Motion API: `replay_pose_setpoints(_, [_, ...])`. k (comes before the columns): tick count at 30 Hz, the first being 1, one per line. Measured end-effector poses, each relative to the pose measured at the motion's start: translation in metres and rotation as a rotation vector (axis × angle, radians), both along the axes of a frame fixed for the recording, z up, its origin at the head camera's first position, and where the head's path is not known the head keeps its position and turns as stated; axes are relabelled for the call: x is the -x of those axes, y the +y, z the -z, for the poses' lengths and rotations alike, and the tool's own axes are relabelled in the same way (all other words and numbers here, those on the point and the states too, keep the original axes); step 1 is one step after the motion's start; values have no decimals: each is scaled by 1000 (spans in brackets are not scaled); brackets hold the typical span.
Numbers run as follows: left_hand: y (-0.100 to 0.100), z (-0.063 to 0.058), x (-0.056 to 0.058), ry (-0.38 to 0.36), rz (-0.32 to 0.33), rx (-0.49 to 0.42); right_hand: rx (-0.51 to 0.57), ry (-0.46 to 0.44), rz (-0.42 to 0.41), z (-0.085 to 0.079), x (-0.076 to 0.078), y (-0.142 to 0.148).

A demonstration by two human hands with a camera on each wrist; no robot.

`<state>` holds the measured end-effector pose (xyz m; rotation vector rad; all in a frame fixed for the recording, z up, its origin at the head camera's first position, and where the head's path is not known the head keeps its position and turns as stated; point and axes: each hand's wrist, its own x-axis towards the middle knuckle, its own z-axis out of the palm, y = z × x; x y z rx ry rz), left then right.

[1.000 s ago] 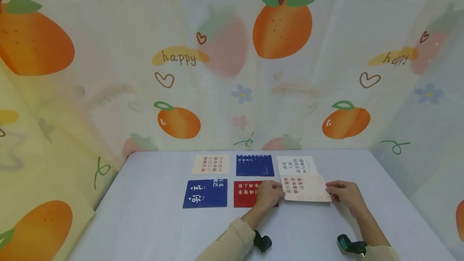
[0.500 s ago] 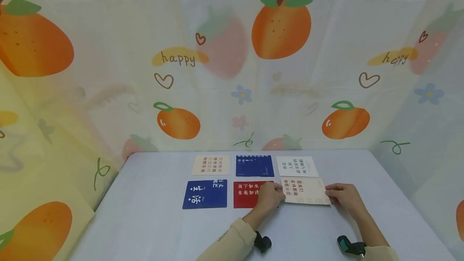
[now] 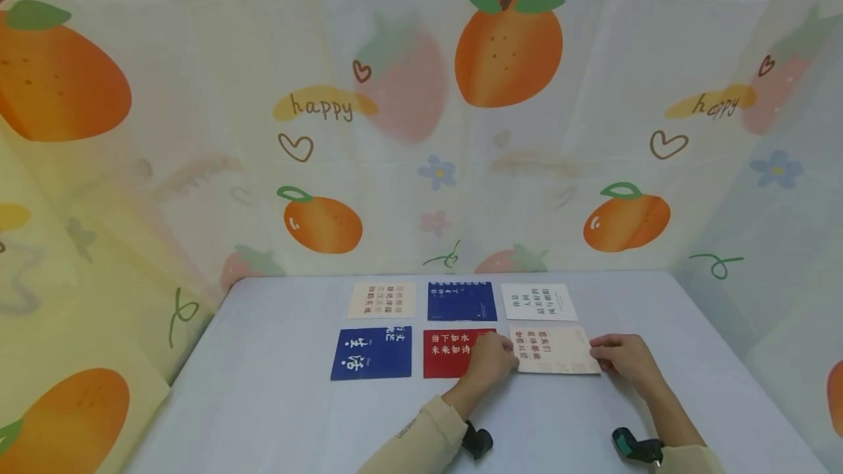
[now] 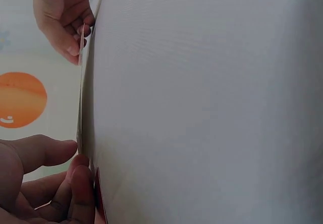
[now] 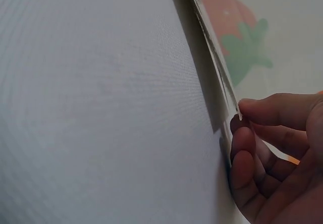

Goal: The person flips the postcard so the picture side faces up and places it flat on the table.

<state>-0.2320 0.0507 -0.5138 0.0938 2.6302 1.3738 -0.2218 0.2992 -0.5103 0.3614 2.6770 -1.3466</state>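
Observation:
A cream card (image 3: pixel 556 350) printed with reddish-brown characters lies close over the table at the front right of a layout of cards. My left hand (image 3: pixel 489 360) pinches its left edge between thumb and fingers, overlapping the right part of a red card (image 3: pixel 448 353). At the opposite edge my right hand (image 3: pixel 628 358) pinches the corner with thumb and index finger. In the right wrist view the cream card's edge (image 5: pixel 214 57) stands slightly above the tabletop, with a dark shadow beneath. Seen from the left wrist, both hands hold its ends.
Behind it lies a white card (image 3: pixel 538 302), with a dark blue card (image 3: pixel 462 301) and a beige card (image 3: pixel 382 301) in the same row. Another blue card (image 3: pixel 372 353) is at front left. The white table (image 3: pixel 263 386) meets a fruit-patterned cloth (image 3: pixel 408 167) at the back.
The cream card has come down and slightly toward me, so it no longer overlaps the white card in the head view. Both hands have kept their hold on it.

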Motion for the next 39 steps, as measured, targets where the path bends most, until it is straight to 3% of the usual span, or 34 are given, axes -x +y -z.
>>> replay_pose_setpoints(9, [2, -4, -1, -8, 28, 113, -145, -8, -51, -1, 3, -3])
replay_pose_setpoints(20, [3, -5, -3, -22, 43, 177, -156, 15, -32, 1, 0, -4])
replay_pose_setpoints(31, [3, -5, -4, -25, 25, 135, -95, -45, -35, -8, -1, -5])
replay_pose_setpoints(39, [-10, -13, -18, 64, 61, 2, -117, -2, -48, -16, -8, -1])
